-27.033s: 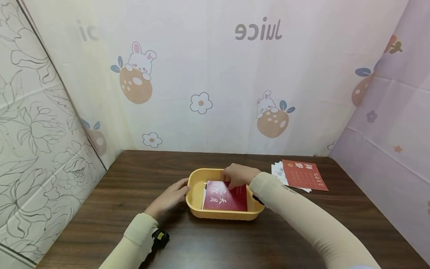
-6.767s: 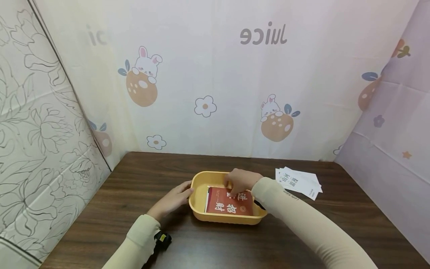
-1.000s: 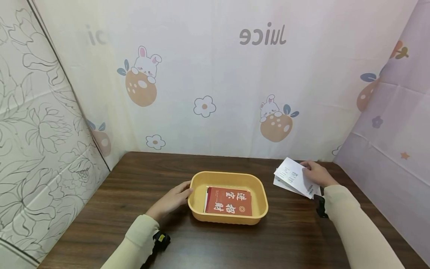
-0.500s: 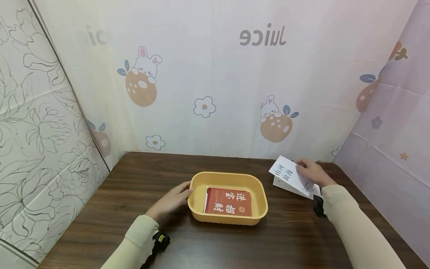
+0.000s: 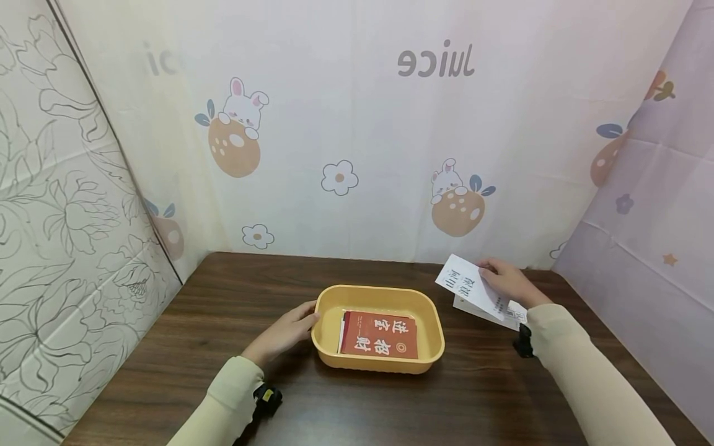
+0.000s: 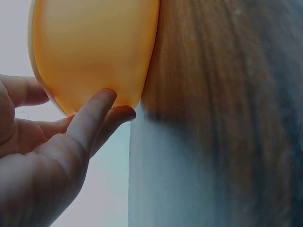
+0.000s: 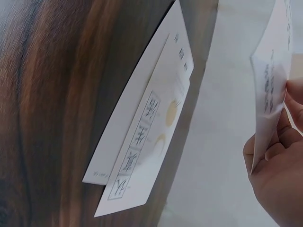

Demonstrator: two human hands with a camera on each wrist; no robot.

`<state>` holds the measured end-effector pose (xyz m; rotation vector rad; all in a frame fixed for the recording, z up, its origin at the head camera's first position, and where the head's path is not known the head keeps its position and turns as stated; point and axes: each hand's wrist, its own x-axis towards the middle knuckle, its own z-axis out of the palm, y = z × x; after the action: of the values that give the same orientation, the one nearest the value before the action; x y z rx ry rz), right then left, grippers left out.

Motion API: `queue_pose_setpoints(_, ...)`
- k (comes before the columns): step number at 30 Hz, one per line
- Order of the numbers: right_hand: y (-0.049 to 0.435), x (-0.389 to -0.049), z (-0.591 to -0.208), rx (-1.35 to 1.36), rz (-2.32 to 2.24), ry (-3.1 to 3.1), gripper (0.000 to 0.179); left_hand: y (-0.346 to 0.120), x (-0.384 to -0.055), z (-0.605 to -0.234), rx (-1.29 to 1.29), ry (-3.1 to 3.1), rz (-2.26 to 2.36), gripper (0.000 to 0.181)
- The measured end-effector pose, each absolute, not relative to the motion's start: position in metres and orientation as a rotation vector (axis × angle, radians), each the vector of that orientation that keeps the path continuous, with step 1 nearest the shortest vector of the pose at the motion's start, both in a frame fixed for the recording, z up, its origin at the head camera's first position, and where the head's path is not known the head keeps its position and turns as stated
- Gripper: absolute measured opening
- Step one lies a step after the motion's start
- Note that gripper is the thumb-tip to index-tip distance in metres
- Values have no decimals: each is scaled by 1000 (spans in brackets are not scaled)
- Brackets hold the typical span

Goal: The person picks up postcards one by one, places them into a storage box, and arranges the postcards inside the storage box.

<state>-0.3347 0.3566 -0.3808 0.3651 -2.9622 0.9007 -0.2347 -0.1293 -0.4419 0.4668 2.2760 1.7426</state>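
In the head view my left hand holds the left end of a yellow plastic basin. The left wrist view shows its fingers against the outer wall and one digit reaching over the rim. A red card with white characters lies on top of other cards inside the basin. At the right, my right hand pinches a white printed card by its edge, raised and tilted. Beneath it, white cards lie overlapping on the table, one bearing boxed characters and a yellow round print.
The dark wood table reaches back to a pale curtain with rabbit and fruit prints. A flower-patterned panel stands at the left, and a lilac curtain hangs at the right.
My right hand has lifted the white card and moved it left, off the cards below. Earlier, a red card lay on that right-hand pile. The left hand stays at the basin.
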Motion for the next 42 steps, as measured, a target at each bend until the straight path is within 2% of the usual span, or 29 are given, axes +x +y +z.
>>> queue_pose_setpoints(26, 292, -329, -367, 671, 1000, -2950, 26, -131, -236, -442, 499, 2257, 1751, 50)
queue_pose_setpoints(42, 243, -321, -361, 849, 1064, -2972, 23, -131, -235, -440, 488, 2270, 1730, 50)
